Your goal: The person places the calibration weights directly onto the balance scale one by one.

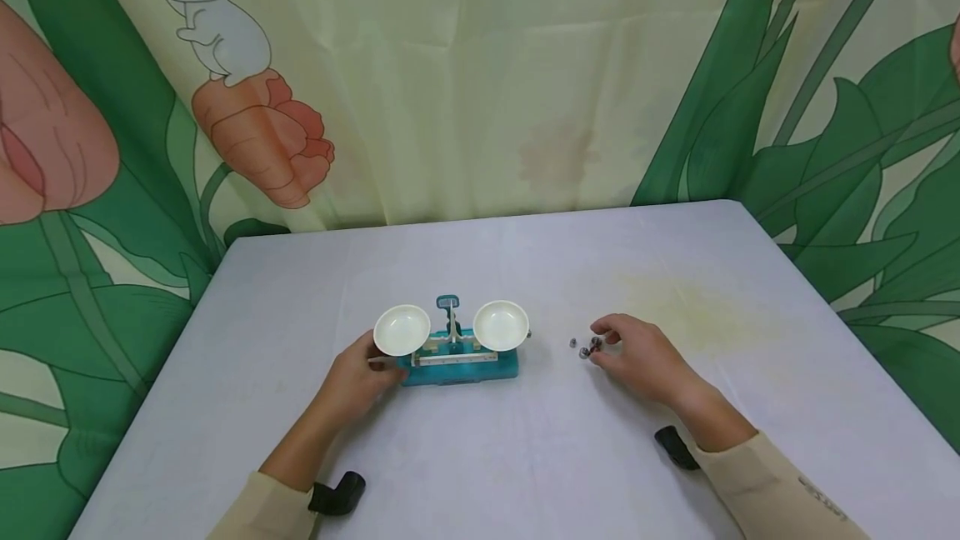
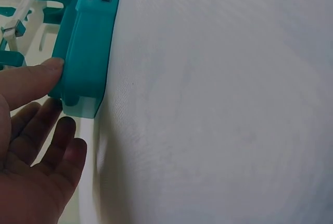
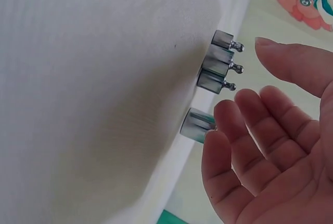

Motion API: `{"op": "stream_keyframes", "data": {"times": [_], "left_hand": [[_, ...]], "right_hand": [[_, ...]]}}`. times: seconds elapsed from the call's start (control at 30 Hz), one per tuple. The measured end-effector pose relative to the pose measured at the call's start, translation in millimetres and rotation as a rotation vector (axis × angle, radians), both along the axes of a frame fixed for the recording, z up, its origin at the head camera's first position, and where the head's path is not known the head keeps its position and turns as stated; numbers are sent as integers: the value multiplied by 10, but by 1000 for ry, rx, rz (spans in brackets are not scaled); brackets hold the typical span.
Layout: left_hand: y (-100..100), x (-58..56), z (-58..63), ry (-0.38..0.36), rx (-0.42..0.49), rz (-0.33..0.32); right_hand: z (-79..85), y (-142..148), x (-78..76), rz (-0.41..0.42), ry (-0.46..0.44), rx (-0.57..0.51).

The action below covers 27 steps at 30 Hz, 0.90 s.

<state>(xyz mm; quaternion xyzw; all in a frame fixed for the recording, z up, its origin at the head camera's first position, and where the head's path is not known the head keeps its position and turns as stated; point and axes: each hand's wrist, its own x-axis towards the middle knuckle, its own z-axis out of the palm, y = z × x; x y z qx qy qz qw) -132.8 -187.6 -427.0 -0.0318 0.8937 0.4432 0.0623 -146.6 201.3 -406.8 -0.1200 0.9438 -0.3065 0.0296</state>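
A teal balance scale stands on the table, with a white left pan and a white right pan. My left hand is at its left end. In the left wrist view the thumb and index finger pinch the corner of the teal base, while the other fingers hang loose. To the right of the scale stand several small metal weights with knobs. Around them, my right hand hovers with loosely bent fingers and nothing held. One weight sits apart from the row, partly behind a fingertip.
A white cloth covers the table. Behind it hangs a curtain printed with leaves, flowers and a rabbit. Each wrist carries a black device, one at the left sleeve and one at the right sleeve.
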Motion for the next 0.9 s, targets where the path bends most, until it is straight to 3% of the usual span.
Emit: {"op": "stream_keyframes", "data": {"times": [0.9], "left_hand": [[15, 12, 46, 4, 18, -26]], "right_hand": [[-19, 27, -53, 27, -44, 35]]}}
